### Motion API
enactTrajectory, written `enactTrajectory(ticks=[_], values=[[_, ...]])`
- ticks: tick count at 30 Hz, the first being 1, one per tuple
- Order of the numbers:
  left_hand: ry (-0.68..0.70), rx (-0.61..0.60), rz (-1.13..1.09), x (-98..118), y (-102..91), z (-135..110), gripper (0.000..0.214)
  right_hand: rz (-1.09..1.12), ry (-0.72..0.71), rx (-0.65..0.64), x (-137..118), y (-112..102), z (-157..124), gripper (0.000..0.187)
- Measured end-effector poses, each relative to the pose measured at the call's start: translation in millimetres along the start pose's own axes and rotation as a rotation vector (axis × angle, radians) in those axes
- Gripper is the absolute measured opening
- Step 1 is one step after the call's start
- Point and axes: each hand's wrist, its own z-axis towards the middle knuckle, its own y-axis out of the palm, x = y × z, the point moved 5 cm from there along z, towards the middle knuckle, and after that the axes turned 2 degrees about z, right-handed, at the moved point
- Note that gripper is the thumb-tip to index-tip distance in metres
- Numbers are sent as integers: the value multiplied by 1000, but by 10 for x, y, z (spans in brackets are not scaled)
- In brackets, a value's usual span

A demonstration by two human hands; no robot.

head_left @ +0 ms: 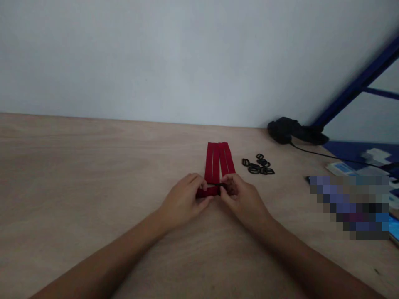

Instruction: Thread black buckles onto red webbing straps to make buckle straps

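A short red webbing strap (208, 192) is stretched between my two hands just above or on the table. My left hand (186, 198) is closed, pinching the strap's left part between thumb and fingers. My right hand (240, 195) is closed at the strap's other end, on a small black slider buckle (222, 185) that its fingers partly cover. Whether the strap passes through the buckle I cannot tell. Right behind the hands lie several flat red straps (213, 162) side by side. To their right is a loose group of black slider buckles (254, 168).
A pale wooden table (93, 174) meets a white wall (156, 62) at the back. At the back right lies a black object with a cable (285, 129). A blurred, pixelated item (349, 207) and a lit screen (394, 228) are at the right edge.
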Motion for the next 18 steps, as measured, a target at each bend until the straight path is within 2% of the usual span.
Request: enactTrajectory(ticks=[5, 8, 13, 18], values=[[8, -12, 47, -48, 10, -4, 11, 4, 14, -6, 36, 1, 3, 7], [-2, -6, 32, -27, 59, -6, 11, -52, -49, -3, 0, 9, -8, 7], [-95, 65, -64, -1, 70, -14, 6, -98, -206, 23, -161, 8, -41, 7], [-53, 56, -149, 39, 77, -13, 9, -223, -230, 10, -261, 83, -91, 12]])
